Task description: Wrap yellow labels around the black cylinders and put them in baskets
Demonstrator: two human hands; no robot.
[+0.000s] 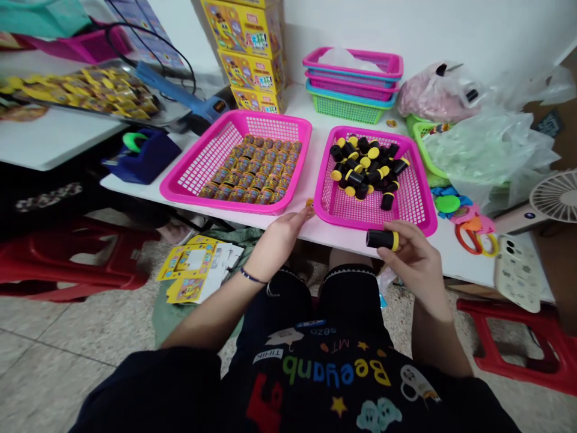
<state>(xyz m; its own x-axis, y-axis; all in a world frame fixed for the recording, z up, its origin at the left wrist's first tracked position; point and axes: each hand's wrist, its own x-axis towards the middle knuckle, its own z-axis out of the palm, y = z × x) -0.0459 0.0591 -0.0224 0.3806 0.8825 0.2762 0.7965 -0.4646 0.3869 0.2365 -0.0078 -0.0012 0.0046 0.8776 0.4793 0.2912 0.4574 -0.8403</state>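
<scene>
My right hand [417, 258] grips a small black cylinder with a yellow cap [380, 239], held sideways just over the front rim of the right pink basket [322, 207]. Inside that basket lies a loose heap of the same black, yellow-capped cylinders [367, 165]. My left hand [282, 237] is at the table edge between the two baskets, thumb and fingers pinched together. At its fingertips shows a small yellow-orange printed piece [309, 203], perhaps a sticker. The left pink basket [193, 165] contains rows of cylinders with printed wraps [256, 171].
A blue tape dispenser [144, 156] and a blue handheld tool [189, 99] are at the left. Yellow boxes [250, 57] and stacked baskets [354, 84] stand behind. On the right are plastic bags [491, 150], scissors [473, 237], a phone [518, 270] and a fan [556, 195].
</scene>
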